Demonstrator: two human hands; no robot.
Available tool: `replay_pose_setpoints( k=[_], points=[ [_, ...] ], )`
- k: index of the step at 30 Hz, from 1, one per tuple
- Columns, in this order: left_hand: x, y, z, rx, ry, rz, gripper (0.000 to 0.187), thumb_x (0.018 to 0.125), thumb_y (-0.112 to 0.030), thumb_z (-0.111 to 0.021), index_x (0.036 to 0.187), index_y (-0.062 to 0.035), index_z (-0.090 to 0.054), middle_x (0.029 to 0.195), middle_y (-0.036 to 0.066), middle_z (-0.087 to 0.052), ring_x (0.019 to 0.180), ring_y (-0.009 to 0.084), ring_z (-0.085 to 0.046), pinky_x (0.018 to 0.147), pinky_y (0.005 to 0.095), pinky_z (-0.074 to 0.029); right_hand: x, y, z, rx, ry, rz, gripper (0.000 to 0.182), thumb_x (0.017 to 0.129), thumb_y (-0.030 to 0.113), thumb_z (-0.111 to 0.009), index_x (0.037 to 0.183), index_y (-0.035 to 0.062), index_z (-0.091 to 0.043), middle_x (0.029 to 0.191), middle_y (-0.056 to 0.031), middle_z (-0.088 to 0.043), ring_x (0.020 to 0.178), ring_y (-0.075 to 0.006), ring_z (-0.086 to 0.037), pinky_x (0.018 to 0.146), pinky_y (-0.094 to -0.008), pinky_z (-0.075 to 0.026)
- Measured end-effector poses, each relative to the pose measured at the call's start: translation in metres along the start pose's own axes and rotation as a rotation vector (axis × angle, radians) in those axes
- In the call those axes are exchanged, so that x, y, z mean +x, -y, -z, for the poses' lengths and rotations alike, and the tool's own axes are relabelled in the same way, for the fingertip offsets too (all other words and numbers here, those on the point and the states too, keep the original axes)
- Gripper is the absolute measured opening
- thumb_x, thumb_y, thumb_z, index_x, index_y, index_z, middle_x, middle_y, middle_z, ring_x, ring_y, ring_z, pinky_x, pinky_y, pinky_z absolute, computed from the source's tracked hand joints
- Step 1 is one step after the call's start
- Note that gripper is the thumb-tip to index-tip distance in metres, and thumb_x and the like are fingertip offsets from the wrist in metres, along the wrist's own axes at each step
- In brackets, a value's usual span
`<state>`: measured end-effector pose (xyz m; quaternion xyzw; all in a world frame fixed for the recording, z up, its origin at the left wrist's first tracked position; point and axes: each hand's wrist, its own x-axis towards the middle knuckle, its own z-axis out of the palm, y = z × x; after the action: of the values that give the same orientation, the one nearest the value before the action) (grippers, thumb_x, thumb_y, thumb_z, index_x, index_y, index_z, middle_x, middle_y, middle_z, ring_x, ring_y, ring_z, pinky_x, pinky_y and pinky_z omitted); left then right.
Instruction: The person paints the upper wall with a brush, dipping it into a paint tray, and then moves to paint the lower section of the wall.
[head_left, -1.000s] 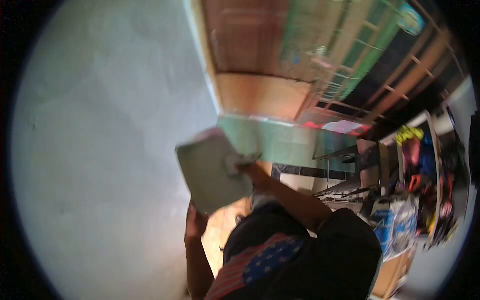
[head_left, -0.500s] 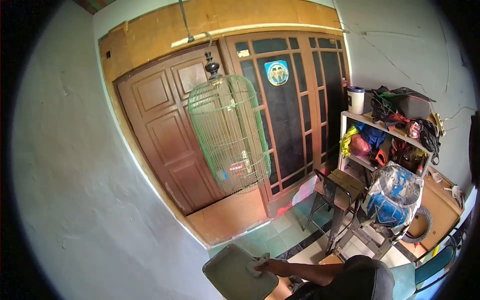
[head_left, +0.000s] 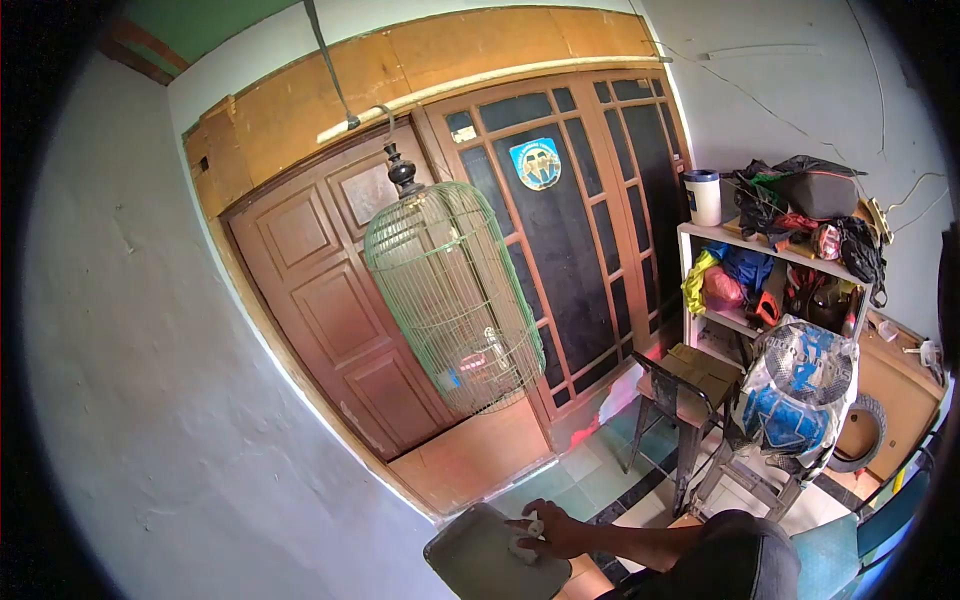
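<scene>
My right hand (head_left: 563,533) reaches in from the bottom right, its forearm coming out of a black sleeve. The fingers are bent around a crumpled white cloth or tissue (head_left: 526,546). That white wad rests against a flat grey-green panel with rounded corners (head_left: 468,552), perhaps part of a chair; its lower edge is cut off by the frame. My left hand does not show anywhere.
A green wire birdcage (head_left: 440,290) hangs from a pole before a brown door (head_left: 320,300). To the right stand a metal stool (head_left: 690,385), a cluttered shelf (head_left: 760,250), a plastic-wrapped fan (head_left: 800,390), a tire (head_left: 868,435) and a teal chair (head_left: 830,550).
The view has tilted up slightly, so the room sits lower in it. My right hand has shifted over the panel with the cloth, its fingers more raised and bent.
</scene>
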<state>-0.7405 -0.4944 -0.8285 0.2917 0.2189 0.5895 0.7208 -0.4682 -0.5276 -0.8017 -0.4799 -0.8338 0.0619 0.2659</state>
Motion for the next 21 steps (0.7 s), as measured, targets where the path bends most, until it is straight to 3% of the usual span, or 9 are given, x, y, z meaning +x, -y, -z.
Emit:
replay_pose_setpoints(
  k=[2,5,8,9,14,15,18,20,21],
  points=[
    [0.001,0.004,-0.018,-0.024,0.012,0.007,0.064,0.097,-0.035,-0.062,0.152,-0.0077,-0.043,0.144,0.014,-0.056,0.131,0.032,-0.055,0.109,0.0485,-0.047,0.0,-0.006,-0.008,0.709,0.202,-0.305,0.06,0.102,0.049,-0.059,0.142,0.0049,-0.053,0.123,-0.0171,-0.064,0.113,-0.0355,-0.062,0.099,-0.0418,-0.049],
    [-0.017,0.033,-0.039,-0.089,0.001,0.055,0.065,0.096,-0.034,-0.063,0.152,-0.0086,-0.043,0.146,0.013,-0.055,0.132,0.032,-0.054,0.111,0.0485,-0.046,0.004,0.009,0.023,0.483,0.145,-0.073,0.044,0.099,0.043,-0.067,0.12,0.0053,-0.064,0.111,-0.0166,-0.063,0.095,-0.0353,-0.066,0.085,-0.0431,-0.052],
    [-0.066,0.052,-0.042,-0.129,-0.071,0.152,0.065,0.096,-0.034,-0.064,0.153,-0.0094,-0.043,0.147,0.013,-0.054,0.133,0.0321,-0.053,0.112,0.0484,-0.044,0.002,0.028,0.072,0.558,0.17,-0.095,0.038,0.098,0.038,-0.069,0.116,0.0047,-0.065,0.109,-0.018,-0.06,0.092,-0.0364,-0.066,0.079,-0.0442,-0.053],
    [-0.084,0.056,-0.042,-0.141,-0.099,0.189,0.066,0.096,-0.034,-0.064,0.153,-0.0097,-0.043,0.147,0.012,-0.054,0.134,0.0321,-0.053,0.113,0.0484,-0.044,0.0,0.026,0.069,0.554,0.043,0.101,0.034,0.1,0.036,-0.066,0.113,0.0052,-0.066,0.105,-0.018,-0.059,0.094,-0.0366,-0.064,0.078,-0.0455,-0.054],
    [-0.162,0.09,-0.021,-0.096,-0.254,0.283,0.067,0.095,-0.039,-0.061,0.153,-0.0097,-0.044,0.15,0.013,-0.053,0.135,0.0342,-0.053,0.114,0.0511,-0.042,-0.013,0.016,0.055,0.562,0.204,0.054,0.03,0.1,0.034,-0.063,0.104,0.0044,-0.061,0.104,-0.0191,-0.055,0.093,-0.0415,-0.063,0.078,-0.0516,-0.053],
    [-0.165,0.103,0.013,0.024,-0.293,0.232,0.069,0.095,-0.044,-0.057,0.152,-0.0086,-0.046,0.15,0.015,-0.054,0.134,0.0362,-0.053,0.114,0.0538,-0.042,-0.017,0.012,0.045,0.561,0.095,0.12,0.027,0.099,0.031,-0.065,0.103,0.0048,-0.061,0.105,-0.0184,-0.056,0.091,-0.0416,-0.064,0.077,-0.0509,-0.053],
    [-0.164,0.097,-0.04,0.0,-0.325,0.22,0.063,0.097,-0.044,-0.052,0.149,-0.0079,-0.05,0.148,0.016,-0.055,0.132,0.0362,-0.055,0.114,0.0537,-0.042,-0.025,0.011,0.067,0.551,0.066,0.144,0.019,0.099,0.025,-0.063,0.102,0.0062,-0.062,0.1,-0.0121,-0.06,0.09,-0.0344,-0.062,0.081,-0.0444,-0.056],
    [-0.192,0.095,-0.04,-0.164,-0.476,0.378,0.063,0.096,-0.042,-0.058,0.149,-0.0094,-0.048,0.148,0.013,-0.054,0.132,0.0349,-0.054,0.113,0.0524,-0.043,-0.028,0.007,0.073,0.488,0.242,-0.035,0.02,0.099,0.026,-0.064,0.105,0.0068,-0.063,0.104,-0.0121,-0.063,0.089,-0.0337,-0.063,0.082,-0.0406,-0.056],
    [-0.18,0.095,-0.037,-0.323,-0.551,0.505,0.064,0.094,-0.039,-0.063,0.149,-0.0109,-0.047,0.149,0.011,-0.054,0.132,0.0335,-0.053,0.112,0.051,-0.044,-0.039,0.01,0.06,0.85,0.235,-0.238,0.025,0.099,0.031,-0.066,0.108,0.0083,-0.063,0.104,-0.0139,-0.065,0.093,-0.0332,-0.066,0.082,-0.0414,-0.056]
  ],
)
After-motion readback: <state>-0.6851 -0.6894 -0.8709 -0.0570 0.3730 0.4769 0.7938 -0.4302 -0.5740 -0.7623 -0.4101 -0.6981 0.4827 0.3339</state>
